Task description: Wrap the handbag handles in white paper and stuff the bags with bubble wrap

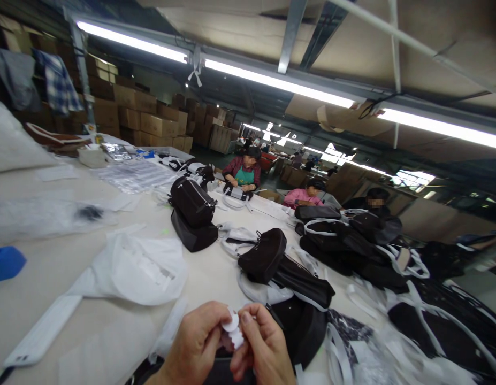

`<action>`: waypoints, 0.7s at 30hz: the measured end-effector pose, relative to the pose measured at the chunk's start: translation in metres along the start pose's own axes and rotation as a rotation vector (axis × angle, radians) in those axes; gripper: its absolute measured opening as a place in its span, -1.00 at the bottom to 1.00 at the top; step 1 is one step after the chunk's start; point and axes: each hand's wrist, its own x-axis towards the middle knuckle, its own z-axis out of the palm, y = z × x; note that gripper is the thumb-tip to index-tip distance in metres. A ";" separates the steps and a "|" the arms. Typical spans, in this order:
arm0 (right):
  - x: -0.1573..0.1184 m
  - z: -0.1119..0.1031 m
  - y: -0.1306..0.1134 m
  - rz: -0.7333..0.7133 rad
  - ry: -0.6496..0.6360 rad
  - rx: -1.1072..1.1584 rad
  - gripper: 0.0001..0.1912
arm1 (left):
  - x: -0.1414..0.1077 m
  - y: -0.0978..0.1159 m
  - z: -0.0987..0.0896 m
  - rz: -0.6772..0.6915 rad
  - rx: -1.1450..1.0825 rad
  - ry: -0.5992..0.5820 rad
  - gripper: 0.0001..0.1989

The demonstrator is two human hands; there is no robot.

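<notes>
Left hand [197, 339] and right hand [266, 339]: grip of each pinching one small, crumpled white scrap [233, 327], thin, set between them. Directly below grip: dark, smooth item [227, 370], mostly hidden. Ahead of grip, on flat, pale tabletop [210, 278]: soft, rounded black handbag [266, 254]. Left of grip: crumpled white sheet [139, 270]; farther left, angular blue block [7, 263]. Far beyond grip: stacked box-shaped brown cardboard cartons [157, 125].

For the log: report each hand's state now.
Left hand: closed, holding a small white piece.
Right hand: closed, pinching the same white piece.
</notes>
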 end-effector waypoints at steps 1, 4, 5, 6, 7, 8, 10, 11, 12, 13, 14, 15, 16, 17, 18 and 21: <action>0.002 -0.002 -0.002 0.002 -0.008 -0.006 -0.38 | 0.001 -0.001 0.001 -0.037 -0.004 0.002 -0.79; 0.007 -0.007 -0.015 -0.006 -0.110 -0.192 -0.39 | 0.004 -0.001 0.002 -0.122 0.007 0.033 -0.84; 0.008 -0.007 -0.021 -0.056 -0.132 -0.309 -0.46 | 0.005 -0.001 0.002 -0.136 0.019 0.051 -0.86; 0.009 -0.008 -0.028 -0.139 -0.136 -0.439 -0.56 | 0.006 0.000 0.001 -0.144 0.031 0.061 -0.87; 0.010 -0.007 -0.034 -0.245 -0.117 -0.562 -0.67 | 0.007 0.001 0.001 -0.147 0.038 0.061 -0.87; 0.010 -0.007 -0.040 -0.357 -0.091 -0.664 -0.77 | 0.008 0.002 0.001 -0.149 0.042 0.053 -0.88; 0.012 -0.005 -0.050 -0.531 -0.081 -0.776 -0.82 | 0.009 0.002 0.001 -0.138 0.052 0.026 -0.88; 0.013 -0.003 -0.054 -0.588 -0.096 -0.793 -0.81 | 0.010 0.002 0.000 -0.122 0.066 0.021 -0.88; 0.014 -0.001 -0.057 -0.632 -0.111 -0.793 -0.81 | 0.010 0.003 0.000 -0.100 0.088 0.025 -0.87; 0.016 0.001 -0.059 -0.668 -0.117 -0.781 -0.80 | 0.010 0.003 -0.001 -0.074 0.116 0.032 -0.86; 0.019 0.003 -0.062 -0.707 -0.102 -0.766 -0.81 | 0.011 0.004 -0.001 -0.041 0.146 0.031 -0.84; 0.021 0.005 -0.065 -0.741 -0.071 -0.753 -0.81 | 0.011 0.005 -0.003 -0.005 0.173 0.019 -0.82; 0.024 0.007 -0.069 -0.762 -0.038 -0.741 -0.82 | 0.011 0.008 -0.005 0.031 0.190 -0.010 -0.81; 0.026 0.008 -0.074 -0.759 -0.016 -0.729 -0.82 | 0.011 0.012 -0.007 0.062 0.193 -0.049 -0.79; 0.028 0.009 -0.079 -0.728 -0.017 -0.713 -0.82 | 0.010 0.016 -0.009 0.086 0.184 -0.088 -0.78; 0.029 0.013 -0.097 -0.537 -0.146 -0.615 -0.81 | 0.008 0.029 -0.012 0.144 0.175 -0.171 -0.70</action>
